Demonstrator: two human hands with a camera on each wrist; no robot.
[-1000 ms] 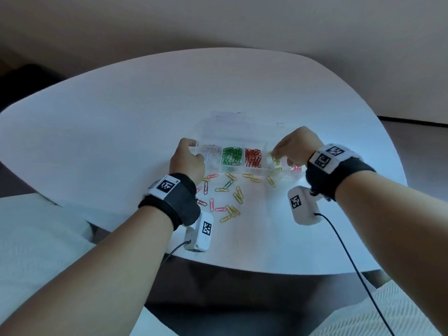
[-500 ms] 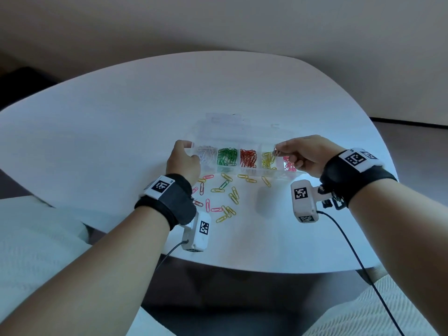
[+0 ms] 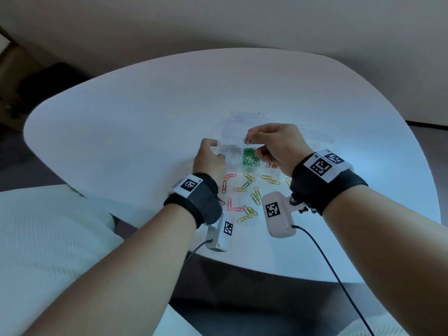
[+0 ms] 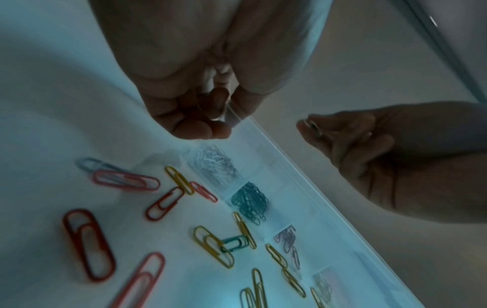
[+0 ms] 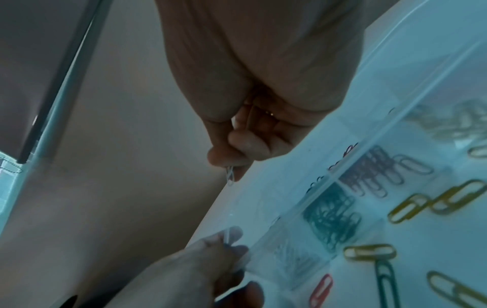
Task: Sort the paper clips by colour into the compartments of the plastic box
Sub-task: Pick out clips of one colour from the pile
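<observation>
The right hand point(image 3: 278, 146) has left the right end of the plastic box point(image 3: 232, 132), where it was half a second ago, and now hangs above the left compartments. Its thumb and forefinger pinch one pale paper clip point(image 5: 230, 176), white or silver, I cannot tell which; the other fingers are loosely curled. The clip hangs just over the compartment of pale clips point(image 4: 214, 164), beside the green compartment point(image 3: 251, 157). So this looks like a clip picked out of a wrong section and carried to its own colour, with the drop still to come.

The left hand point(image 3: 209, 161) has kept its place at the left end of the box, fingers and thumb curled on the clear wall at that corner, steadying it. The box sits near the middle of the bench point(image 3: 121, 122), a little toward the near edge.

Between the box and the near edge lie many loose clips point(image 3: 244, 190), yellow, red, pink and a green one, unsorted. Much of the task seems left.
</observation>
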